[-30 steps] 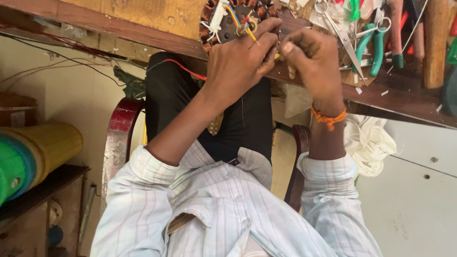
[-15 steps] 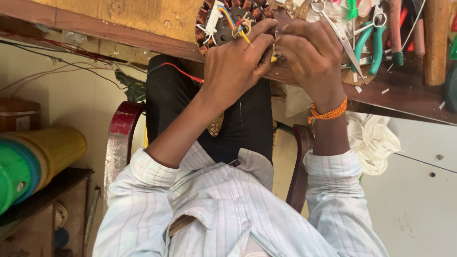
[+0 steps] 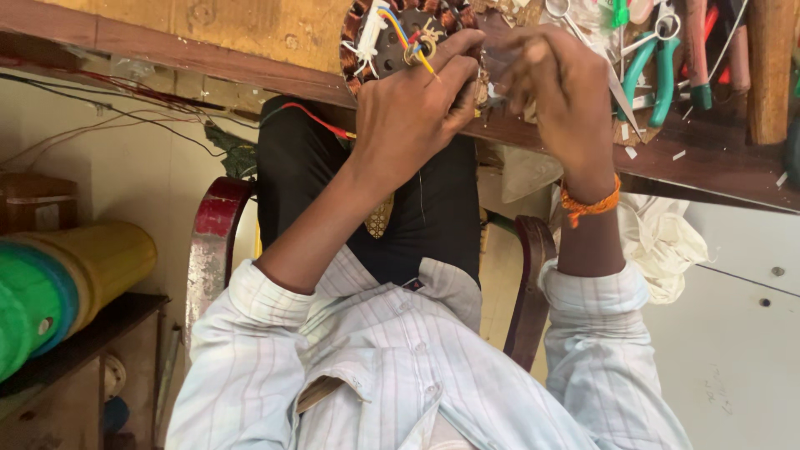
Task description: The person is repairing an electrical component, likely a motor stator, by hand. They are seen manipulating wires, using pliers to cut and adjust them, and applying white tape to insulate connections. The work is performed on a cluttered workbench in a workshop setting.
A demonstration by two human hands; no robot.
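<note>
1. Two hands met at the wooden bench [image 3: 250, 62] edge — we kept them close together.
2. Our left hand [image 3: 412, 112] pinched coloured wires [image 3: 400, 33] on the round copper-wound stator [image 3: 392, 42].
3. Our right hand [image 3: 554, 87] curled beside it — its grip we could not tell.

- The motor stator [image 3: 400, 37] lies on the workbench [image 3: 208, 50], top centre of the frame.
- The left hand [image 3: 412, 112] overlaps it, just left of the right hand [image 3: 558, 92].
- Pliers [image 3: 654, 71] lie upper right.
- Rolls [image 3: 58, 283] sit lower left.
</note>
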